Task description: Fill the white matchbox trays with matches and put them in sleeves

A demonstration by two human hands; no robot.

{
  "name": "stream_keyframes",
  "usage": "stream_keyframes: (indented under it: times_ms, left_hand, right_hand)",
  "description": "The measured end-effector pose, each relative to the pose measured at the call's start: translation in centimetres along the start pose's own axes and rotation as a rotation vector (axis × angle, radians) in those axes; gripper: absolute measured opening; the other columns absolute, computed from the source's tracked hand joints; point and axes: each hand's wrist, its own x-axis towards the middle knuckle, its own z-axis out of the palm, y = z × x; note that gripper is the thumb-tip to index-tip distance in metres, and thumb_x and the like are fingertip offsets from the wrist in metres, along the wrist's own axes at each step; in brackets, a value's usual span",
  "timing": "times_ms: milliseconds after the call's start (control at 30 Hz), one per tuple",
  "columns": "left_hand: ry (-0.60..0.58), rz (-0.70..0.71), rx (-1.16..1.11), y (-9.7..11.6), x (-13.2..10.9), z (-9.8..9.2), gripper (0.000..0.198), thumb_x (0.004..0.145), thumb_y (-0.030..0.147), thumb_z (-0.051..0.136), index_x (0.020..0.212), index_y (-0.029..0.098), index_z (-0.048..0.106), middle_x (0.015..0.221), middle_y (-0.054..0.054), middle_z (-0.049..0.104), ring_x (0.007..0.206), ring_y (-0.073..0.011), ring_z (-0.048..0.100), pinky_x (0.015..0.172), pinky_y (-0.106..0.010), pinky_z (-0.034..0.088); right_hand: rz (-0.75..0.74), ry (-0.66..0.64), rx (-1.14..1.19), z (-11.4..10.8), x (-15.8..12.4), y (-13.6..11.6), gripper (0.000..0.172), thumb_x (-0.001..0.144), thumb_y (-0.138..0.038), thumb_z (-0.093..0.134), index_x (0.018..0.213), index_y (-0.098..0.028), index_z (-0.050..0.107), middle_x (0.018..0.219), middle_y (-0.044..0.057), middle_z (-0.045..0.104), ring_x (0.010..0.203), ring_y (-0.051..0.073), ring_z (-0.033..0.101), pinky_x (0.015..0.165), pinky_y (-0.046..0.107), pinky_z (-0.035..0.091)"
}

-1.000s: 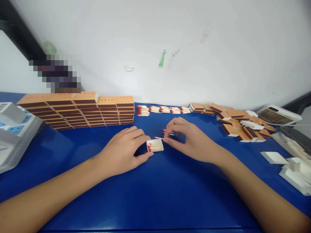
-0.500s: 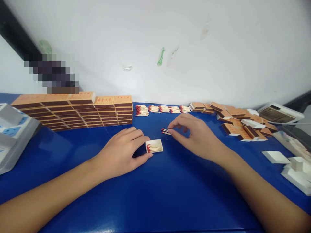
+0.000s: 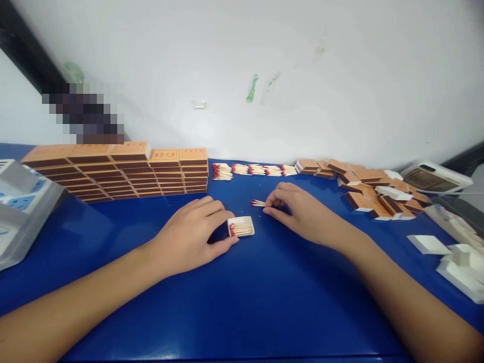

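A small white matchbox tray lies on the blue table, with several red-tipped matches along its near side. My left hand grips this tray at its left end, thumb at the near corner and index finger at the far one. To the right of the tray, my right hand pinches a few matches between thumb and fingertips, their red heads pointing left. Those matches are just above or on the table; which of the two I cannot tell.
Stacked matchboxes form a wall at the back left. Match piles line the wall's foot. Loose matchboxes heap up at the back right, near white trays. A grey-white container stands far left.
My right hand has drawn its pinched matches closer together and shifted slightly. The left hand still holds the tray in the same place.
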Motion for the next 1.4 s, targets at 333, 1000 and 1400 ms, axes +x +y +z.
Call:
stream_keyframes:
  times_ms: [333,1000,1400]
  left_hand:
    - [-0.004,0.003,0.010,0.0,0.1,-0.1,0.029,0.101,0.037,0.070,0.122,0.017,0.073,0.103,-0.007,0.072,0.097,-0.0247,0.065,0.088,-0.042,0.057]
    - [-0.010,0.003,0.005,0.0,0.0,0.0,0.029,0.100,0.037,0.070,0.122,0.018,0.072,0.103,-0.007,0.072,0.098,-0.0252,0.066,0.088,-0.041,0.056]
    - [-0.012,0.006,0.007,0.0,0.0,-0.1,0.028,0.100,0.036,0.070,0.120,0.017,0.072,0.103,-0.008,0.072,0.098,-0.0255,0.066,0.089,-0.042,0.056]
  right_hand:
    - [-0.029,0.073,-0.024,0.4,0.3,-0.2,0.013,0.104,-0.029,0.061,0.098,-0.021,0.068,0.100,0.008,0.063,0.096,0.025,0.061,0.083,0.039,0.050]
    - [-0.124,0.059,0.172,0.4,-0.6,-4.3,0.009,0.105,-0.026,0.063,0.100,-0.023,0.069,0.098,0.005,0.064,0.091,0.020,0.063,0.080,0.034,0.052]
    - [-0.116,-0.022,0.246,0.9,-0.6,-4.4,0.010,0.103,-0.021,0.063,0.100,-0.023,0.073,0.099,0.004,0.061,0.083,0.016,0.061,0.071,0.031,0.050]
